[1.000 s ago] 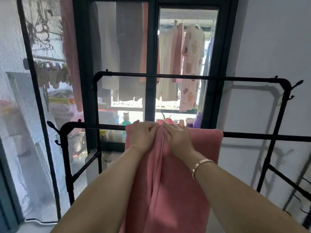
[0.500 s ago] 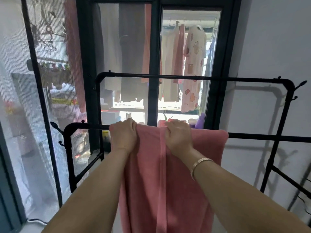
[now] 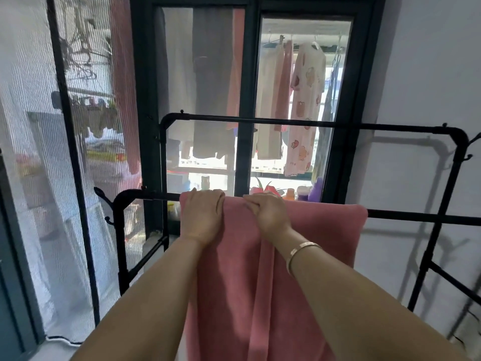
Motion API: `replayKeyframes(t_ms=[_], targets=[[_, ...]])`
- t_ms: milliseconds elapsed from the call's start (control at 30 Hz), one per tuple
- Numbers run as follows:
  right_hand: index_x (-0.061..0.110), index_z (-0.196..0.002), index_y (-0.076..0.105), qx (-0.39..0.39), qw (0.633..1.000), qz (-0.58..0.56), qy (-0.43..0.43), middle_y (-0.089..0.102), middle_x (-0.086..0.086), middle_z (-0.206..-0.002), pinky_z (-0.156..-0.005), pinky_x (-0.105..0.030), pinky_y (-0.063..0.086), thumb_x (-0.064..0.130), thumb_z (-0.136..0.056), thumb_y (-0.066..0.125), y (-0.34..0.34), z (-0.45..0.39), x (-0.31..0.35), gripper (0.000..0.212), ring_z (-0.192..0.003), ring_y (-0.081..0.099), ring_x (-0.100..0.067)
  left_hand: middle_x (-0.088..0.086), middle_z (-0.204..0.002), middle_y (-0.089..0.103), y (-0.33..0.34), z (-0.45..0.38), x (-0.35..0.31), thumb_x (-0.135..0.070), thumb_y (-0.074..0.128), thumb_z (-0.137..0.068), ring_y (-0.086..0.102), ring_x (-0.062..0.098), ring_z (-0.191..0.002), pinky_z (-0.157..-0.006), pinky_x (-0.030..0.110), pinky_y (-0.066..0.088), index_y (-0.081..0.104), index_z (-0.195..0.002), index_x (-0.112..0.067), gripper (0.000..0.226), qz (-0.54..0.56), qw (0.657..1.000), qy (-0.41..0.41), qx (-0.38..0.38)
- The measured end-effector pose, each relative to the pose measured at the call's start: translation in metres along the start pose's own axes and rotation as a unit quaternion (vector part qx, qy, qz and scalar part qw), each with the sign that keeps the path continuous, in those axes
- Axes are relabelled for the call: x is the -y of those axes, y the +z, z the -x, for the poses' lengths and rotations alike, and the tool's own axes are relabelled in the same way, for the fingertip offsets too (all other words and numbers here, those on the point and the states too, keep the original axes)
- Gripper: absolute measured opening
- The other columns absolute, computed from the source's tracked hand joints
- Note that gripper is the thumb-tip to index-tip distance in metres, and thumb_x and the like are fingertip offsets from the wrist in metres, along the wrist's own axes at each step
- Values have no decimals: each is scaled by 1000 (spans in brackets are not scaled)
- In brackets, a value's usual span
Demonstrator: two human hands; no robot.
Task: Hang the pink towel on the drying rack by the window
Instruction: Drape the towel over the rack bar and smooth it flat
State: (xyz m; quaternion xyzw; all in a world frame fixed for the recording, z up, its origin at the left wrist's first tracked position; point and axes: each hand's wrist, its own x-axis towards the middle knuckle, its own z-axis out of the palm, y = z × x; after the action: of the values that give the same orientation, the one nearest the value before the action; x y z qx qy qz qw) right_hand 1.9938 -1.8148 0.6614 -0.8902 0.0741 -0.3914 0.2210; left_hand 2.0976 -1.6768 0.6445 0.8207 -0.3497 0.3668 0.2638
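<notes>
the towel drapes over the rack's near bar at frame centre, left hand and right hand curled gripping its folded top edge; soft, limp, probably light, best held there.

At centre frame we see the pink towel, a soft, matt terry cloth with a fine nap. The drying rack is matt black metal tubing. At left, a window screen of fine woven mesh; on our right wrist, a glossy metal bracelet.
</notes>
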Motion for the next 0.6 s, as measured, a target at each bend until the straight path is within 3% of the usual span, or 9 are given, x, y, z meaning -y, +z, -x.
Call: replayKeyframes(t_ms=[67,200,300,400,533,600], targets=[[13,-90,74,0,1000,-17,17,72,-2,-88,-83,-33,44,14,-92,54,-6,-1,2,20,-88,60,-20,-3,-79,62,-3,2,8,-29,38,-98,53,24,-79,-90,43,37,58,-82,-23,26,0,1000,20,-2],[8,-76,62,-55,997,-1,59,62,-5,-83,-71,-35,41,5,-89,45,-14,-1,6,21,-84,52,-22,0,-110,64,-7,8,27,-36,44,-97,52,24,-109,-111,45,21,60,-117,-19,30,-21,999,28,23],[11,-74,55,-39,993,45,99,59,-6,-88,-70,-31,33,1,-86,40,-11,-7,15,22,-86,49,-23,1,-127,56,-14,11,40,-37,43,-95,42,23,-124,-114,46,13,52,-128,-21,38,-59,997,2,48],[12,-76,53,-19,988,78,129,60,-9,-93,-69,-30,32,-2,-86,38,-10,-14,20,23,-85,50,-23,3,-140,45,-23,14,56,-23,42,-91,29,21,-136,-116,48,5,43,-136,-19,45,-91,993,-36,65],[16,-83,53,-7,988,101,115,63,-5,-93,-76,-33,36,6,-89,37,-7,-9,17,20,-92,56,-26,4,-147,37,-37,18,77,-12,36,-90,21,24,-141,-116,48,3,33,-142,-16,52,-158,982,-76,76],[17,-94,60,13,988,129,81,66,-4,-103,-96,-38,37,10,-89,38,-5,-6,19,23,-103,55,-27,5,-148,35,-38,19,78,-12,36,-91,21,25,-142,-116,47,4,31,-143,-14,52,-168,980,-81,76]])
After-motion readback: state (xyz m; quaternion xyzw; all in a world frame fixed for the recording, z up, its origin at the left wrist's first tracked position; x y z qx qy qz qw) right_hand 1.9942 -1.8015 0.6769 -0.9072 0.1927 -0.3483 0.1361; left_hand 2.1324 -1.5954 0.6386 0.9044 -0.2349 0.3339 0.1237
